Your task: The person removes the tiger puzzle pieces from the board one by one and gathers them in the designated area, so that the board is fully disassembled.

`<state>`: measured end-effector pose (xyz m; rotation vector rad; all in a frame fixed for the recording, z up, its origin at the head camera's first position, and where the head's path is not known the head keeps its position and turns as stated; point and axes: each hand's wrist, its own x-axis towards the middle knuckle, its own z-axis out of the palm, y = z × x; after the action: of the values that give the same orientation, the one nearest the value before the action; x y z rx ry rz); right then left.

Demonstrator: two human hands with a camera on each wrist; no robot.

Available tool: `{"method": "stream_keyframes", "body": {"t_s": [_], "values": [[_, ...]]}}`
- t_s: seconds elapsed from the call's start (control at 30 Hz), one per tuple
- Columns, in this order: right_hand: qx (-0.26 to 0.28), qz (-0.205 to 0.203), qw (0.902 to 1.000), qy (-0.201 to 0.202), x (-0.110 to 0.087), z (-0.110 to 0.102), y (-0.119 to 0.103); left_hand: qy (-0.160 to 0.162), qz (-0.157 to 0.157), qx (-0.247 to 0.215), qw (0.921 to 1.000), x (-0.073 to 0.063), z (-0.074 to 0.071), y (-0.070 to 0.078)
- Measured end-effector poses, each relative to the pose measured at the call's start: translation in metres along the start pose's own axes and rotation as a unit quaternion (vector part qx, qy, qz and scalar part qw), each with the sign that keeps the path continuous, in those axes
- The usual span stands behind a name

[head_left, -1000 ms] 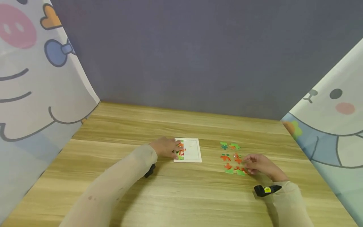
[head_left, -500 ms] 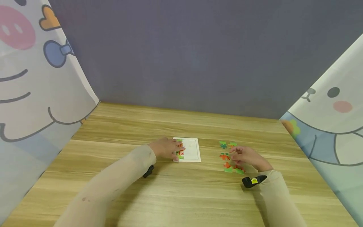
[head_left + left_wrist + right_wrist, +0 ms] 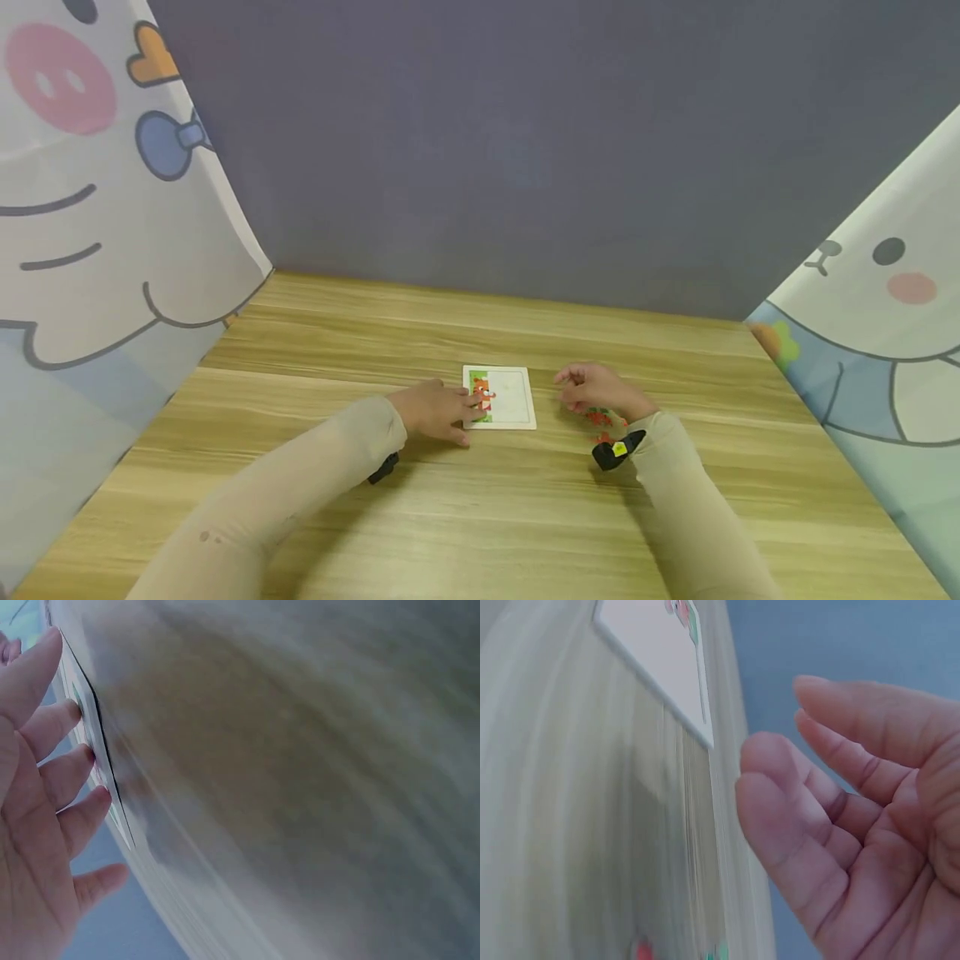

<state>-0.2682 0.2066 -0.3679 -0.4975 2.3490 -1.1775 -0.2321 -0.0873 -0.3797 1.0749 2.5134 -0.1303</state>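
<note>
Hands, 2: left hand spread, its fingertips at the left edge of the puzzle board and lying over the printed strip; right hand loosely curled, thumb and fingertips apart, just right of the board and above the worktop.

Puzzle board, 1: white, square, flat on the worktop, between the two hands; its left portion carries 1 orange animal picture on green, the rest is plain white; seams within the picture too small to count. Loose pieces, orange with some green: at least 2 patches show, under and beside the right hand; exact number hidden by hand and wrist.

Sleeves, 2, pale: left sleeve, right sleeve; black wrist devices, 2: one below the left wrist, one with a yellow mark on the right. Cartoon panels, 2: left panel, right panel; grey wall, 1, between them.

View differences: left wrist view gives the palm side of the left hand, with the dark line along the board's edge; right wrist view gives the gap between right thumb and fingers, which the head view conceals; it also catches small red and green spots at its lower border.
</note>
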Motion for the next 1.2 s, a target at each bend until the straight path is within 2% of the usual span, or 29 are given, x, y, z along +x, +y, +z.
{"method": "stream_keyframes", "body": {"t_s": [0.1,0.33,0.47,0.57,0.7,0.87,1.03,1.2], "values": [[-0.008,-0.010,0.9999,-0.003,0.015,0.008,-0.008,0.002,-0.001,0.001,1.0000,0.000,0.002,0.000],[-0.088,-0.036,0.9954,0.016,0.048,0.028,-0.024,0.005,-0.002,-0.017,0.9999,0.000,0.002,-0.002],[-0.128,-0.026,0.9914,0.013,0.064,0.040,-0.031,0.006,0.001,-0.018,0.9998,0.000,0.003,-0.003],[-0.143,-0.001,0.9896,0.015,0.073,0.046,-0.036,0.007,0.004,-0.016,0.9998,0.000,0.003,-0.004],[-0.154,0.026,0.9876,0.019,0.081,0.052,-0.040,0.005,0.008,-0.007,0.9999,0.000,0.002,-0.006],[-0.159,0.025,0.9868,0.014,0.086,0.058,-0.042,0.000,0.009,0.012,0.9999,0.001,0.002,-0.006],[-0.152,0.024,0.9881,0.012,0.088,0.062,-0.045,-0.006,0.007,0.011,0.9999,0.001,0.001,-0.007],[-0.158,0.032,0.9868,0.007,0.089,0.065,-0.047,0.018,0.017,0.024,0.9994,0.004,0.001,-0.007]]}}
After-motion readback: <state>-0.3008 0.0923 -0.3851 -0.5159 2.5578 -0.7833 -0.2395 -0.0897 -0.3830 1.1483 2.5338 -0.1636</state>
